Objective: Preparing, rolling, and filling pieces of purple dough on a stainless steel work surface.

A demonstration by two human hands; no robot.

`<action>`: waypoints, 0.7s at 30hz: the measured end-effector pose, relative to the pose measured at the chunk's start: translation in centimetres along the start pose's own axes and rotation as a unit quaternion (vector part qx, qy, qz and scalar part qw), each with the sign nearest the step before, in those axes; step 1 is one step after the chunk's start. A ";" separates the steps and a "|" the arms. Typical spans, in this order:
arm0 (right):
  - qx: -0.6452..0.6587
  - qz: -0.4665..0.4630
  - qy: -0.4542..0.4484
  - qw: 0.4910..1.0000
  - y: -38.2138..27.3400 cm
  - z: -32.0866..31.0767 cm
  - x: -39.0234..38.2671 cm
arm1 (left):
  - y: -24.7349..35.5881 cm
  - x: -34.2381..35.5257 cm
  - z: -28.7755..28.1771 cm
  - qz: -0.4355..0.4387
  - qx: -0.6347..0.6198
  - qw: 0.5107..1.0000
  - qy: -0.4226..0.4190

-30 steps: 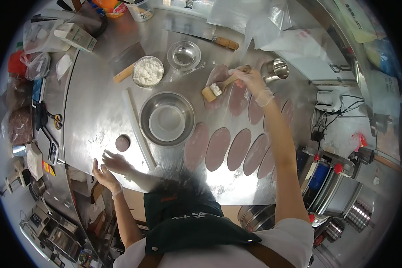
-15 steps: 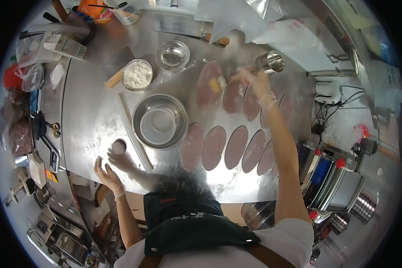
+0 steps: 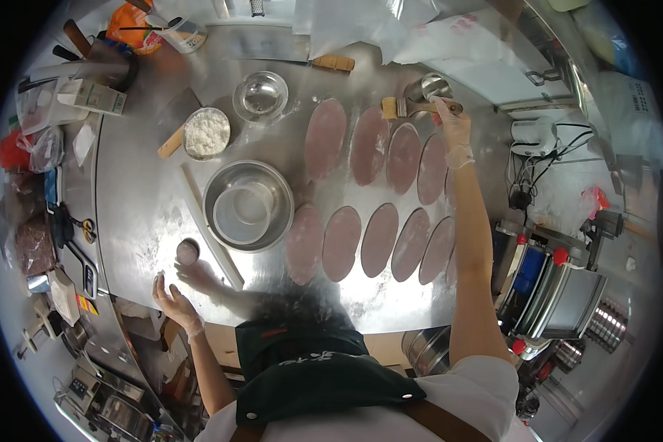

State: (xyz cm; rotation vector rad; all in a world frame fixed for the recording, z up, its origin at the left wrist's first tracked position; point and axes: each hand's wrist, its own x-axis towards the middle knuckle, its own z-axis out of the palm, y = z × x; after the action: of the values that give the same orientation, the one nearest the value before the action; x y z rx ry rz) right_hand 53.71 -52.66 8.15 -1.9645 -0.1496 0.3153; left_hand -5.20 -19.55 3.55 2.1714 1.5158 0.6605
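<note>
My right hand (image 3: 455, 125), in a clear glove, grips a wide pastry brush (image 3: 389, 108) with pale bristles above the back row of pink dough ovals (image 3: 368, 151), beside a steel cup (image 3: 427, 86). A second row of ovals (image 3: 379, 239) lies nearer me. My left hand (image 3: 171, 300), also gloved, hangs open at the table's front left edge, below a round lump of dough (image 3: 188, 253). A white rolling pin (image 3: 210, 225) lies beside nested bowls (image 3: 221, 171). Behind them are a flour bowl (image 3: 206, 132) and a glass bowl (image 3: 260, 96).
The steel table (image 3: 136, 206) holds a scraper (image 3: 180, 104) and a wooden-handled blade (image 3: 283, 46) at the back. Bags, cartons and scissors (image 3: 87, 230) crowd the left. An appliance with cables (image 3: 530, 136) and a red-knobbed roller machine (image 3: 538, 280) stand on the right.
My right hand has moved the brush up and to the right, off the back-left oval to beside the steel cup. My left hand stays open near the front edge, having shifted only slightly.
</note>
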 end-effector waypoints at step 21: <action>-0.275 -0.427 -0.139 0.850 0.3 0.9 -17.5 | 1.6 -0.8 0.8 0.005 -0.020 0.999 -0.046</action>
State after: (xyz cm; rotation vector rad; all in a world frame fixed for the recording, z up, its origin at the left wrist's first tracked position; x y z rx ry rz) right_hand 36.68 -56.36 10.15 -2.1635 -1.3885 -0.0566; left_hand -3.77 -20.91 3.74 2.1508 1.4340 0.5819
